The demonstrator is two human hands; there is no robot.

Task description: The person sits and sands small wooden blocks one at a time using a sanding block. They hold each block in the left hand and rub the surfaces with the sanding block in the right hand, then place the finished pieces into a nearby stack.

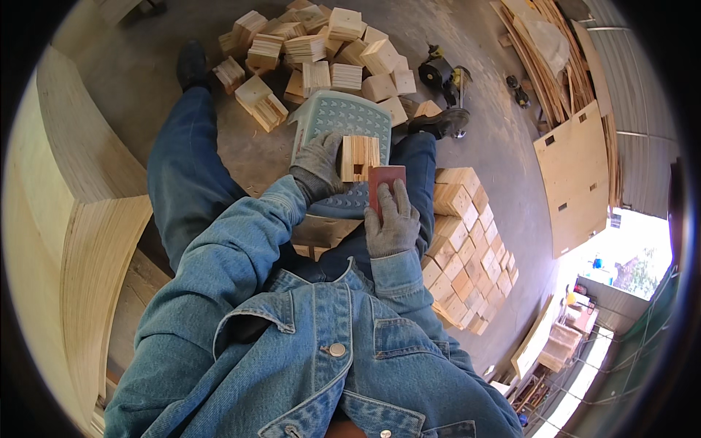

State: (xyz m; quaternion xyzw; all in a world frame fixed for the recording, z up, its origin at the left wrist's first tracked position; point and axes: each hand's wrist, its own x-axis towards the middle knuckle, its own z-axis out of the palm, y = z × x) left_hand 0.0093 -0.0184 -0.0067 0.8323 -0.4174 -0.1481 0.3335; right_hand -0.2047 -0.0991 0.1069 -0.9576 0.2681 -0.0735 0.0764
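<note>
My left hand (319, 166), in a grey work glove, grips a plywood block (360, 155) from its left side. The block has striped layered edges and a dark notch low on its face. It is held over a blue-green plastic stool (343, 109) with a textured top, between my legs. My right hand (393, 225), also gloved, holds a flat reddish-brown sanding pad (386, 179), its fingers lying over the pad's lower part. The pad's upper left corner is beside the block's lower right edge; whether they touch, I cannot tell.
A loose heap of wooden blocks (303, 50) lies beyond the stool. Neatly stacked blocks (471, 255) stand right of my legs. A black-and-yellow power tool (436, 73) sits near my right foot. Large plywood stacks (98, 241) rise at left; boards (573, 175) lean at right.
</note>
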